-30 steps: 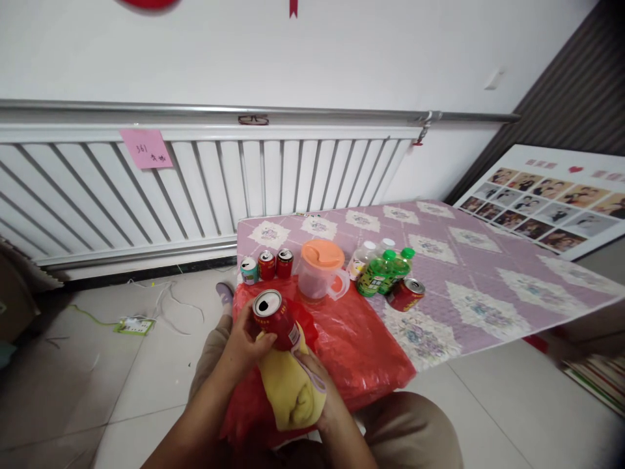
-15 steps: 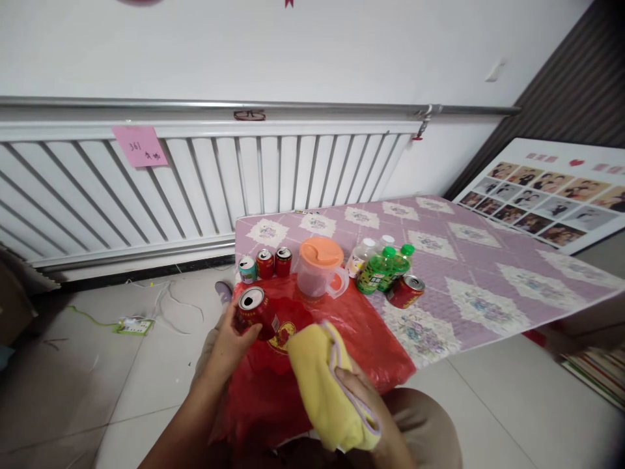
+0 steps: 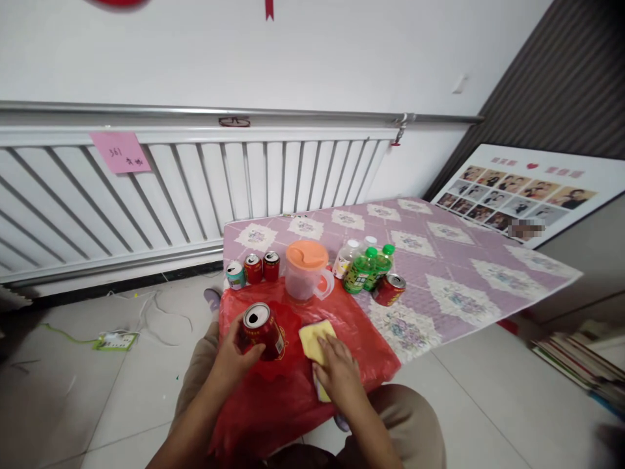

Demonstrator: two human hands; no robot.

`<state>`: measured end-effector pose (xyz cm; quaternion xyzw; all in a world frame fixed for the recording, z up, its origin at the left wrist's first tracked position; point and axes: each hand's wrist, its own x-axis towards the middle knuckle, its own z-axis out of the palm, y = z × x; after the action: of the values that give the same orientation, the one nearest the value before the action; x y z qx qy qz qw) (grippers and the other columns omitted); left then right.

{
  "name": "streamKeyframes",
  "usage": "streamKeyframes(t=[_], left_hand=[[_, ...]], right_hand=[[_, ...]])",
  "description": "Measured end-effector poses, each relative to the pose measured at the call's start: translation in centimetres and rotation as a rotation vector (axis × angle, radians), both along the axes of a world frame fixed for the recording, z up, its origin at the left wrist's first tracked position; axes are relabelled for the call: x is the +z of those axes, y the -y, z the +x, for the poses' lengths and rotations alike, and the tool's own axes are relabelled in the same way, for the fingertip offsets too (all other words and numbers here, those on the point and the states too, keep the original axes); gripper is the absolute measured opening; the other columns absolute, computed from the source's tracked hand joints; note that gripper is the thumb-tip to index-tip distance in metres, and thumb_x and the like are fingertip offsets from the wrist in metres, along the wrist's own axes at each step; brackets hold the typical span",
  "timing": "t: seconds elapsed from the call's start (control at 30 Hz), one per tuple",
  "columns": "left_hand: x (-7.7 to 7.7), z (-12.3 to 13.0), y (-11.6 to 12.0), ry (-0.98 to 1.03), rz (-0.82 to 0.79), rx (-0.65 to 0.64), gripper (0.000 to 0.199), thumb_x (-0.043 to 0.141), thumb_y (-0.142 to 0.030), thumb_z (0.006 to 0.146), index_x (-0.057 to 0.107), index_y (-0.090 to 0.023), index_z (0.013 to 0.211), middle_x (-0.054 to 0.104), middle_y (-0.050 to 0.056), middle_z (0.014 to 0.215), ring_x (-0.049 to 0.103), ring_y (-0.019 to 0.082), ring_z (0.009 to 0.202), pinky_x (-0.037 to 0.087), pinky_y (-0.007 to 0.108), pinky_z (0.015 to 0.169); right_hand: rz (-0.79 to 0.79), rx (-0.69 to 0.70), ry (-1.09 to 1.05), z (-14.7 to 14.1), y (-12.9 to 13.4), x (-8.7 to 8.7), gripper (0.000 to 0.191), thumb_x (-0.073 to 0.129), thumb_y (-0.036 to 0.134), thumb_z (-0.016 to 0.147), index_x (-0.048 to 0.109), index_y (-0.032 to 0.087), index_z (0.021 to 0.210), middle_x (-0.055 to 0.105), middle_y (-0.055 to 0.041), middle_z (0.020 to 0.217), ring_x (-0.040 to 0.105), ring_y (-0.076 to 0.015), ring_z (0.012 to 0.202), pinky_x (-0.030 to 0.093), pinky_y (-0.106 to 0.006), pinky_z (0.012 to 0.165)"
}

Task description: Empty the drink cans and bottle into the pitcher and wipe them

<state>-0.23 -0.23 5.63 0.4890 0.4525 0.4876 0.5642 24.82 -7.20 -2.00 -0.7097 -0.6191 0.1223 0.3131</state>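
My left hand [image 3: 239,352] is wrapped round an opened red can [image 3: 263,331], tilted over the red plastic sheet [image 3: 288,410]. In my right hand [image 3: 339,368] is a folded yellow cloth [image 3: 315,339], low over the sheet's right part; whether the cloth touches the sheet is hard to tell. Beyond my hands stands a clear pitcher [image 3: 299,283] with an orange lid. Left of it are a teal can [image 3: 236,276] and two smaller red cans [image 3: 253,269]. To its right stand several bottles [image 3: 360,273], with another red can [image 3: 389,290] tilted beside them.
A flowered purple cloth [image 3: 454,293] covers the table. Behind it runs a white radiator [image 3: 288,176] with a pink note [image 3: 120,153]. A photo board [image 3: 527,189] leans at the right. On the floor at the left lies a power strip [image 3: 114,341].
The yellow cloth has moved down and away from me onto or near the sheet, looking more bunched under my right hand. My left hand still has the can. The view has shifted slightly.
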Motion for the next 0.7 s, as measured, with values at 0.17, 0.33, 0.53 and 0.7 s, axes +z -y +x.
streamKeyframes(t=[0.17,0.33,0.53,0.7], left_hand=[[-0.4,1.1,0.7,-0.043,0.043,-0.094,0.067,0.079,-0.024,0.06,0.055,-0.019,0.122,0.065,0.012,0.127,0.061,0.032,0.12,0.048,0.046,0.106],[-1.4,2.7,1.5,-0.023,0.13,-0.291,0.069,0.079,-0.025,0.065,0.054,-0.018,0.128,0.061,0.015,0.132,0.055,0.034,0.127,0.043,0.048,0.11],[-2.5,4.2,2.5,0.049,0.092,-0.443,0.073,0.08,-0.027,0.067,0.05,-0.019,0.133,0.055,0.017,0.139,0.049,0.035,0.134,0.035,0.052,0.115],[-2.9,5.3,2.9,0.078,0.099,-0.466,0.079,0.08,-0.033,0.069,0.045,-0.022,0.138,0.049,0.016,0.146,0.044,0.034,0.137,0.036,0.049,0.115]], right_hand=[[-0.033,0.116,-0.314,-1.7,0.8,3.0,0.058,0.063,0.031,0.08,0.053,0.022,0.137,0.055,-0.0143,0.14,0.049,-0.0297,0.132,0.037,-0.054,0.11],[-0.138,0.263,-0.624,-3.3,1.4,6.4,0.079,0.071,0.018,0.07,0.045,0.025,0.144,0.048,-0.0104,0.149,0.043,-0.0277,0.137,0.033,-0.049,0.114],[-0.104,0.309,-0.829,-3.6,1.8,7.5,0.082,0.07,0.008,0.063,0.049,0.025,0.14,0.06,-0.0085,0.137,0.059,-0.0277,0.119,0.045,-0.046,0.104],[-0.138,0.279,-0.862,-2.5,2.2,7.9,0.08,0.069,0.007,0.062,0.051,0.024,0.137,0.064,-0.0079,0.13,0.063,-0.0275,0.115,0.05,-0.044,0.098]])
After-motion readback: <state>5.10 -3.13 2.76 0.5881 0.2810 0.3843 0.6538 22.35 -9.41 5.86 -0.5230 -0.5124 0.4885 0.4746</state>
